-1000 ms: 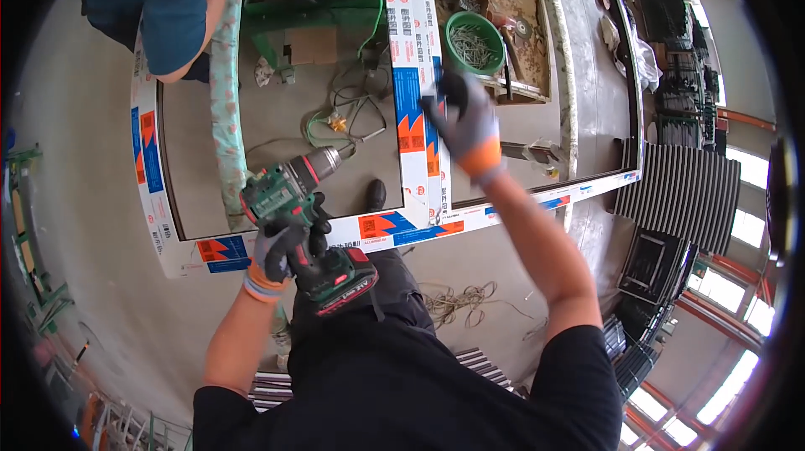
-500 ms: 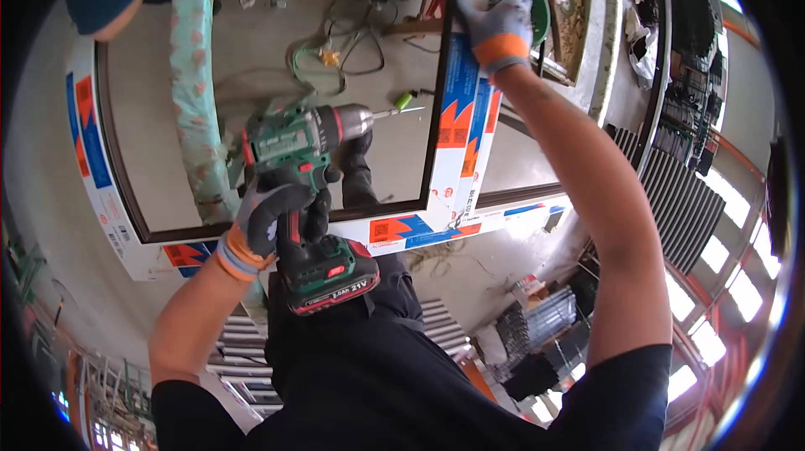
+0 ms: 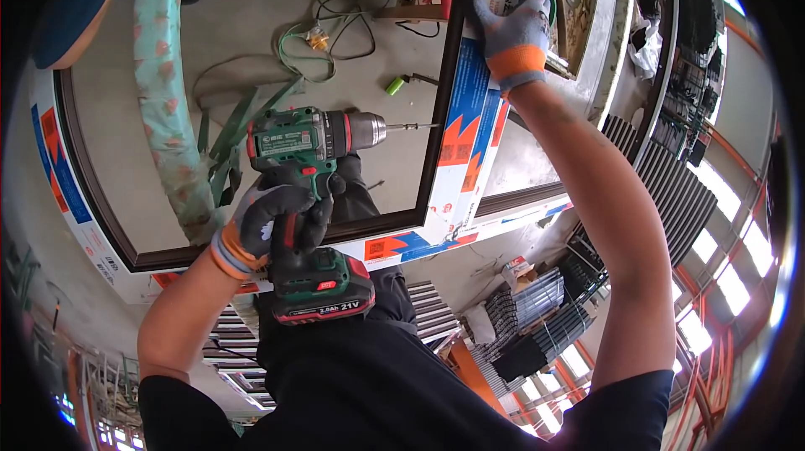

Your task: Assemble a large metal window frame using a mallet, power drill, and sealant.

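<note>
A green and black cordless drill (image 3: 293,137) lies level in front of me, its battery toward my body. My left hand (image 3: 281,212), in a grey and black glove with an orange cuff, is closed round its grip. The slim drill bit (image 3: 411,126) points right, its tip at the dark inner edge of a window or door frame (image 3: 438,137); whether it touches I cannot tell. My right hand (image 3: 516,32), gloved alike, is closed over the upper part of that same bar, thumb on the near-left side and fingers on the right. Printed white, blue and orange film covers the bar's face.
A padded green-wrapped beam (image 3: 163,90) runs below the frame at left. Cables (image 3: 323,40) and a small green object (image 3: 396,85) lie on the floor inside it. Another person's arm (image 3: 96,11) shows at upper left. Stacked dark profiles (image 3: 679,191) stand at right.
The drill bit's tip has come right up to the frame's dark inner edge. My right hand stays on the bar. The frame's left part and the wrapped beam appear farther left.
</note>
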`<state>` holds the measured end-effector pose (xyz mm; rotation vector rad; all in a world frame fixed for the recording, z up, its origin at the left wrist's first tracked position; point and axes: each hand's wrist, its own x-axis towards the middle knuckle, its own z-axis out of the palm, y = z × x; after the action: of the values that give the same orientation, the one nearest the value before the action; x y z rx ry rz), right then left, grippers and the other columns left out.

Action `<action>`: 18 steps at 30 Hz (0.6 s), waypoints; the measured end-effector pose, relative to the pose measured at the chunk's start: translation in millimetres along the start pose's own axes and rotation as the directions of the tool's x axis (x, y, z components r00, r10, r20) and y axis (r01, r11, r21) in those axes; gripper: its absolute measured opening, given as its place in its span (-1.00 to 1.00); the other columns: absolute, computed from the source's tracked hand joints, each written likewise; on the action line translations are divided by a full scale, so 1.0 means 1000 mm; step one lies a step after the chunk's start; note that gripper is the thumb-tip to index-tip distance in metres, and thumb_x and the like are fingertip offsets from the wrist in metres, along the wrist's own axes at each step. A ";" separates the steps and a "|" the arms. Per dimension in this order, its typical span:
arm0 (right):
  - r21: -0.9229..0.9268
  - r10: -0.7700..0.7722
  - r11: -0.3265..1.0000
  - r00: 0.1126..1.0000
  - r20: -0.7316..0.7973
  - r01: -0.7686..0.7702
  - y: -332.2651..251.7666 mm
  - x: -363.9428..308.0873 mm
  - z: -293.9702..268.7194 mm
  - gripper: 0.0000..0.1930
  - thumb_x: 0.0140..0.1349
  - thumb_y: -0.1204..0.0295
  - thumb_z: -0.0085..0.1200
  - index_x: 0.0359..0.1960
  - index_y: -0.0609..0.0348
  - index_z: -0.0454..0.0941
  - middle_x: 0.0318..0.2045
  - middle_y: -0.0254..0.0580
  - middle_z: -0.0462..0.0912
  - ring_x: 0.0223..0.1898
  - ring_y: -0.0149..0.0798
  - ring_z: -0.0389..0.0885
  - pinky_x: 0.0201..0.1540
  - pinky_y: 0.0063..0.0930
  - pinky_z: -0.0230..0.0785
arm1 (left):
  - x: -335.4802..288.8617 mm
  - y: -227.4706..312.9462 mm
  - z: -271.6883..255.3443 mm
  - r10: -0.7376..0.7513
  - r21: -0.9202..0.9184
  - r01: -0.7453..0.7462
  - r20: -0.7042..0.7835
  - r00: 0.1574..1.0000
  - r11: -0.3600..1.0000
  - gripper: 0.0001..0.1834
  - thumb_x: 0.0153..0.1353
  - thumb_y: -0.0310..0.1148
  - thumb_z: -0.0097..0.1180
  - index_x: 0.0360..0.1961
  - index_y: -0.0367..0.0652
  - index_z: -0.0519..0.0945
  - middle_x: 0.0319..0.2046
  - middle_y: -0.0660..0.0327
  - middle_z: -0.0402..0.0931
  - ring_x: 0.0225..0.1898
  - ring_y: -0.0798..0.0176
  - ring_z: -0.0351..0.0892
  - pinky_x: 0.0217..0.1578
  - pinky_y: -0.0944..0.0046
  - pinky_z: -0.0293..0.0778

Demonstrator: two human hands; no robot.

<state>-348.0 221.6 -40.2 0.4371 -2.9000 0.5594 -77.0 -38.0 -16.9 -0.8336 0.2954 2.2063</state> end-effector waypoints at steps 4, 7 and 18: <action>-0.034 0.010 0.999 1.000 0.018 -0.010 -0.004 -0.002 -0.001 0.05 -0.10 -0.14 0.41 0.23 0.46 0.22 0.02 0.30 0.47 0.07 0.20 0.48 0.15 -0.10 0.35 | 0.004 0.009 0.007 -0.033 0.016 0.033 -0.031 0.999 0.999 -0.48 0.14 -0.27 0.14 0.05 -0.43 0.46 -0.39 0.11 0.57 -0.49 0.28 0.58 -0.50 0.38 0.49; -0.055 0.045 0.998 0.998 0.042 -0.043 -0.007 0.000 -0.003 0.05 -0.08 -0.13 0.40 0.25 0.43 0.18 0.03 0.30 0.46 0.06 0.19 0.49 0.15 -0.10 0.35 | 0.009 0.012 -0.003 -0.060 0.041 0.058 0.041 0.997 0.997 -0.48 0.12 -0.28 0.16 0.03 -0.43 0.46 -0.39 0.11 0.56 -0.49 0.26 0.58 -0.49 0.38 0.49; -0.103 0.148 0.985 0.985 0.082 -0.140 -0.015 -0.002 -0.008 0.12 -0.11 -0.12 0.41 0.32 0.41 0.10 0.03 0.25 0.46 0.06 0.15 0.50 0.13 -0.13 0.39 | 0.023 0.011 0.007 -0.105 0.080 0.100 0.053 0.993 0.992 -0.44 0.18 -0.15 0.14 0.05 -0.41 0.45 -0.48 0.11 0.54 -0.54 0.24 0.56 -0.50 0.31 0.48</action>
<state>-340.2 211.5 -28.2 0.2466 -3.0469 0.4268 -100.3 -29.8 -27.2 -0.7266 0.3011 2.1057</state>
